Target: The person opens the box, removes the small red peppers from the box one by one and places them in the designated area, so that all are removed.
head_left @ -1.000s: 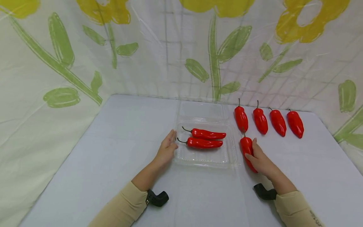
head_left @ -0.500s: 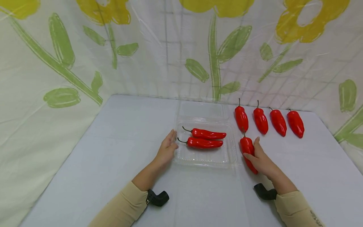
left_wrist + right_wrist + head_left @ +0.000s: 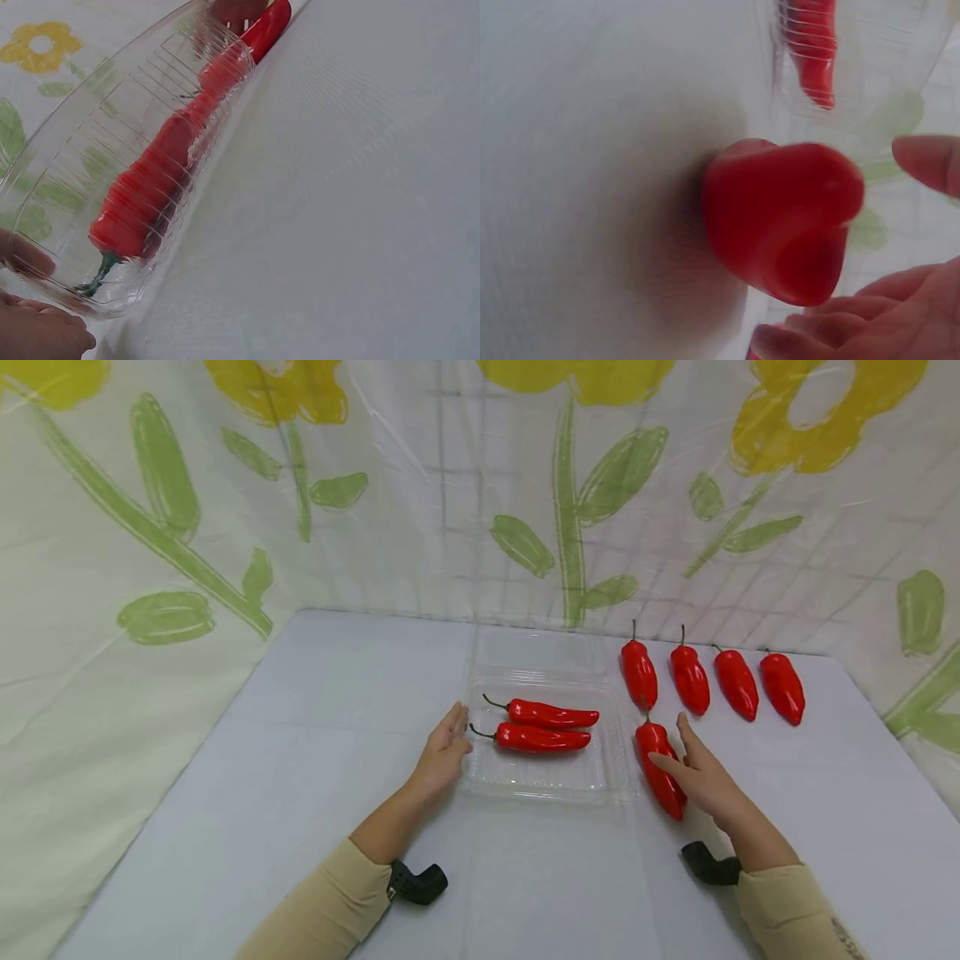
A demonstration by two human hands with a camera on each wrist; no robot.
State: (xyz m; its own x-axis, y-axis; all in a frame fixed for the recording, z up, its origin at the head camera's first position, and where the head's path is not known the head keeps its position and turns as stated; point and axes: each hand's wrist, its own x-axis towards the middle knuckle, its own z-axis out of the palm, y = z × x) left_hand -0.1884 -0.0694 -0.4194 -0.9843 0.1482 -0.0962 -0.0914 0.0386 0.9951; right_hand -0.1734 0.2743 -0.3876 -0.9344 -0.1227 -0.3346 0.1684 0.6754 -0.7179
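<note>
In the head view, a clear plastic clamshell container point(image 3: 543, 795) lies with its lid folded back, away from the person. Two red peppers, the farther pepper point(image 3: 552, 714) and the nearer pepper point(image 3: 542, 738), lie side by side in it, stems to the left. My left hand point(image 3: 438, 762) pinches the container's left wall between thumb and fingers. Just right of the container, another red pepper point(image 3: 654, 747) points its stem away from me. My right hand point(image 3: 708, 783) is spread around it. In the right wrist view, thumb and fingers stand apart from this pepper point(image 3: 780, 217).
Several more red peppers stand in a row at the back right of the table point(image 3: 337, 710), the leftmost pepper point(image 3: 639, 675) close to the container's lid point(image 3: 536, 652). Behind the table hangs a white curtain point(image 3: 405, 510) with yellow flowers.
My right hand has loosened its grip on the pepper, its fingers spreading, and has shifted slightly right. My left hand and the container stay where they were.
</note>
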